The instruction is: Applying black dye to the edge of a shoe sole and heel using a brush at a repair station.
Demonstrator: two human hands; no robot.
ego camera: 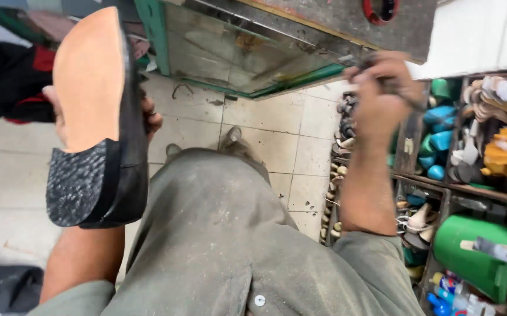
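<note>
I am looking down at wooden shelves point(440, 196) on the right, split into compartments. The upper compartments are holding teal and green shoe forms point(440, 126), and, further right, a heap of pale and yellow heel pieces point(502, 140). Lower down, a green plastic container point(473, 251) is lying on its side beside small bottles with blue caps point(446, 292), and a row of dark and pale heel blocks point(341, 146) is running down the shelf's left edge.

My left hand point(142, 117) is holding a black shoe point(98, 117) up at the left of the view, sole toward me: tan leather sole above, rough black heel at the bottom. The fingers point(151, 120) are wrapping round the shoe's far side, clenched on it, and the forearm is rising straight up from below. My right hand point(385, 96) is raised at the shelf's top edge, wrist bent, knuckles toward me, fingers curled round a thin dark object point(408, 99) that is too blurred for me to name.

Most of the left hand is hiding behind the shoe, so I am seeing only fingertips and a strip of palm. The toe of the shoe is nearly touching the upper frame edge. My grey-green clothing point(224, 246) is filling the lower middle, covering the tiled floor point(277, 140), and the shelves are cut off at the right.
</note>
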